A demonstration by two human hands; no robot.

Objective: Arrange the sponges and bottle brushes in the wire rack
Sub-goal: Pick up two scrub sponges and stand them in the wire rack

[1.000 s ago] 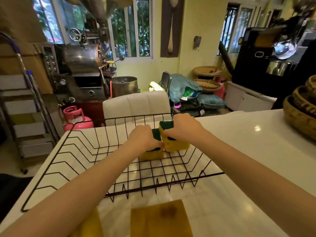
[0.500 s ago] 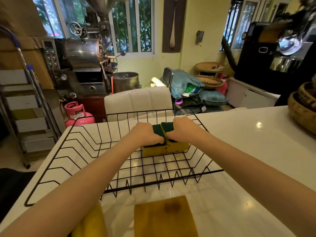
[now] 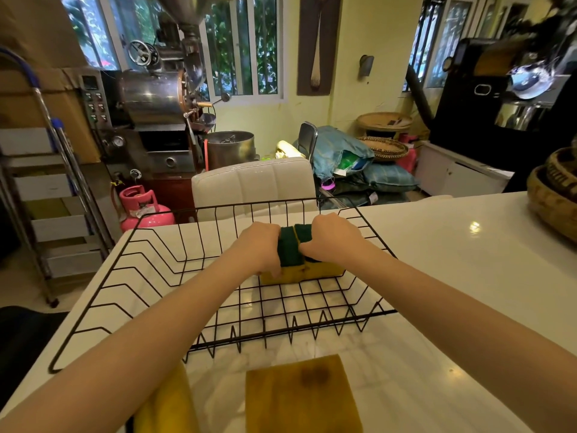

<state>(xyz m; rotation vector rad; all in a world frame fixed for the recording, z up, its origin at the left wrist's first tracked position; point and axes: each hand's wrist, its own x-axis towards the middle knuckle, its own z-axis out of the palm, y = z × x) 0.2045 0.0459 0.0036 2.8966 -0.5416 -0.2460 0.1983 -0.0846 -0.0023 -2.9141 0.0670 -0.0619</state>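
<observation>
A black wire rack (image 3: 131, 264) lies on the white counter. Inside it, toward the far side, two yellow sponges with green scouring tops stand on edge, pressed side by side. My left hand (image 3: 260, 246) grips the left sponge (image 3: 287, 250). The right sponge (image 3: 324, 270) is held by my right hand (image 3: 332, 237). Both sponges rest on the rack's grid floor. In front of the rack a flat brownish-yellow sponge (image 3: 299, 395) lies on the counter, and another yellow sponge (image 3: 170, 404) shows under my left forearm. No bottle brush is visible.
Woven baskets (image 3: 552, 195) sit at the counter's right edge. Beyond the counter stand a white chair (image 3: 253, 182), a pink gas cylinder (image 3: 145, 207), a metal roaster and a step ladder at left. The counter (image 3: 452, 276) extends right of the rack.
My hands brought the two sponges together and lowered them onto the rack floor. The right sponge, held higher before, now stands level against the left one.
</observation>
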